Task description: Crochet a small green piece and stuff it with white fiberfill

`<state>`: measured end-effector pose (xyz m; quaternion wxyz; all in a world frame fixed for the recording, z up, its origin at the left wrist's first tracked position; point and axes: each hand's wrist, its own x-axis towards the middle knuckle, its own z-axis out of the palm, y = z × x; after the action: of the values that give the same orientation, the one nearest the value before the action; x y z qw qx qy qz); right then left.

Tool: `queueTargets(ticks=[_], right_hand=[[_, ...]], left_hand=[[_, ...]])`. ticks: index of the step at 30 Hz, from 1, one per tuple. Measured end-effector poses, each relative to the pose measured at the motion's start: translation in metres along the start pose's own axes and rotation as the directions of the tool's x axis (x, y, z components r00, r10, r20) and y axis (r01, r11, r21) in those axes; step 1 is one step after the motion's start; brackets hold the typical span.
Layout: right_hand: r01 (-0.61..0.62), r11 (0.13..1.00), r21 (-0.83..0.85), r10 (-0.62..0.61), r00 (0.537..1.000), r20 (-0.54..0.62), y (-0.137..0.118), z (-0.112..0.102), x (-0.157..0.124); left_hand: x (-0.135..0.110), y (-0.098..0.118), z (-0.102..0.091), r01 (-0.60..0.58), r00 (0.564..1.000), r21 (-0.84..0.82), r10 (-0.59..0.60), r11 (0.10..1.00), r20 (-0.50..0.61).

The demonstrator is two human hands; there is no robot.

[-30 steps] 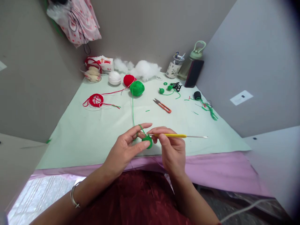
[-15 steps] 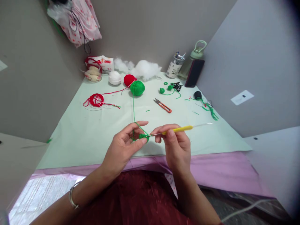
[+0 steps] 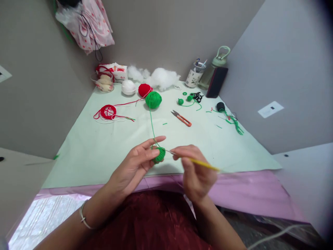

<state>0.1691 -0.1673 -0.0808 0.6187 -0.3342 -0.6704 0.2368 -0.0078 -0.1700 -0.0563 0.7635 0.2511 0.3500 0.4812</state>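
Note:
My left hand (image 3: 140, 156) pinches a small round green crochet piece (image 3: 160, 154) between thumb and fingers, its index finger stretched out with yarn passing over it. That green strand runs back to the green yarn ball (image 3: 153, 100) on the table. In my right hand (image 3: 195, 168) is a crochet hook (image 3: 201, 162) with a yellow handle, closed in the fingers. Its thin metal tip meets the upper right edge of the crochet piece; the handle's far end is blurred.
Thread snips (image 3: 181, 118) lie beyond my hands. Red yarn (image 3: 108, 111) is coiled at left, near a red ball (image 3: 145, 90) and a white ball (image 3: 128, 88). Stuffing (image 3: 164, 78), a pen cup (image 3: 194, 74), a bottle (image 3: 220, 60) and a phone (image 3: 217, 82) stand at the back.
The crochet piece has turned in my left hand and shows more of its round face. My right hand has tilted the hook, its handle end swinging down toward me.

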Motion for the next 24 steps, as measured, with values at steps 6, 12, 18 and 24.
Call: queueTargets(ticks=[6, 12, 18, 24], right_hand=[[-0.243, 0.924, 0.294, 0.240, 0.970, 0.047, -0.001, 0.007, 0.011], [-0.002, 0.999, -0.048, 0.003, 0.999, 0.032, -0.002, 0.008, 0.002], [0.013, 0.997, -0.076, -0.016, 0.999, -0.037, -0.003, 0.004, 0.005], [-0.334, 0.868, 0.368, 0.355, 0.935, 0.012, 0.004, 0.011, 0.011]], left_hand=[[0.000, -0.004, 0.002, -0.139, 0.990, 0.158, 0.141, 0.978, -0.005], [0.000, -0.008, 0.008, -0.183, 0.979, 0.149, 0.194, 0.972, -0.058], [0.006, -0.004, 0.001, 0.002, 1.000, -0.042, -0.001, 0.999, 0.012], [0.004, -0.003, 0.000, -0.192, 0.975, 0.271, 0.214, 0.943, -0.055]])
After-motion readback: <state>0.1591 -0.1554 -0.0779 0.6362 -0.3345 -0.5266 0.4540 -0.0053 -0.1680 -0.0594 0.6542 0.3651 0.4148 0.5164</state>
